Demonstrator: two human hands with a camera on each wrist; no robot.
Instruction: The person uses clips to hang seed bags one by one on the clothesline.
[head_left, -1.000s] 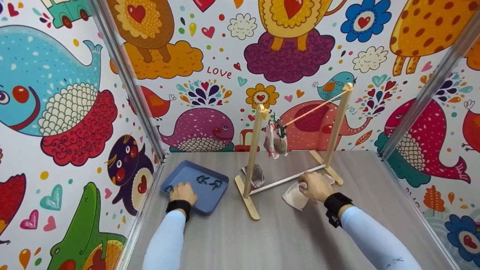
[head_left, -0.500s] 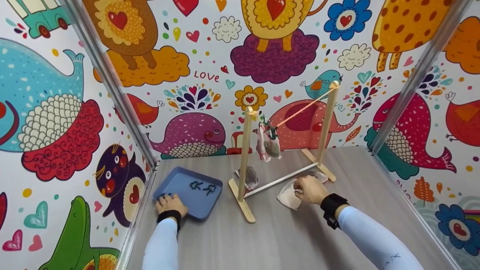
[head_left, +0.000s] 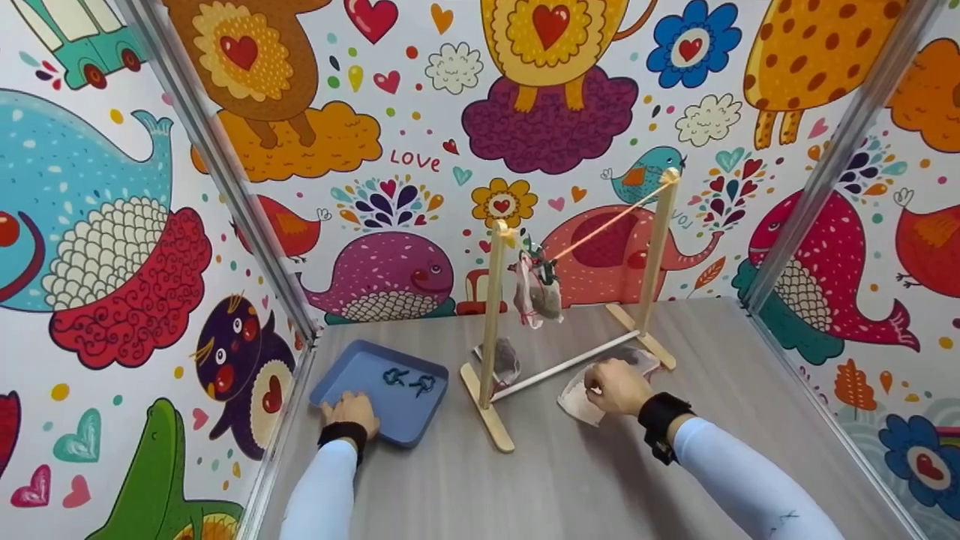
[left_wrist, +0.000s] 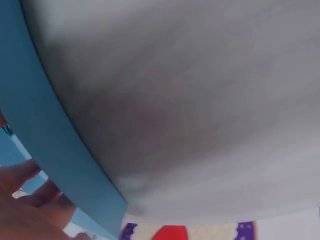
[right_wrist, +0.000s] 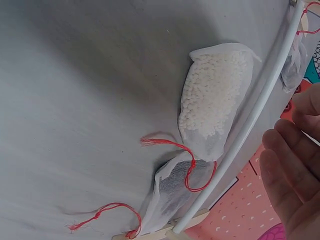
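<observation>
My left hand (head_left: 351, 414) reaches over the near-left corner of a blue tray (head_left: 341, 382), fingers bent inside its rim. A small dark green tip (left_wrist: 7, 131) shows near a fingertip in the left wrist view; the grip is hidden. Two dark green clips (head_left: 409, 379) lie farther right in the tray. My right hand (head_left: 616, 386) hovers with loosely bent fingers above a white sachet of pale granules (right_wrist: 212, 92). Nothing is seen between those fingers. A darker mesh sachet (right_wrist: 177, 182) with red string lies against the white one.
A wooden rack (head_left: 491, 337) carries an orange cord (head_left: 607, 226) between two posts. Clipped sachets (head_left: 538, 296) hang near its left post. Another grey sachet (head_left: 506, 364) lies behind that post. The rack's white bar (head_left: 570, 364) runs low over the table. Patterned walls enclose it.
The left hand has shifted to the tray's near-left corner, and the dark clip seen by its fingers before is now covered in the head view. The right hand stays above the white sachet.
</observation>
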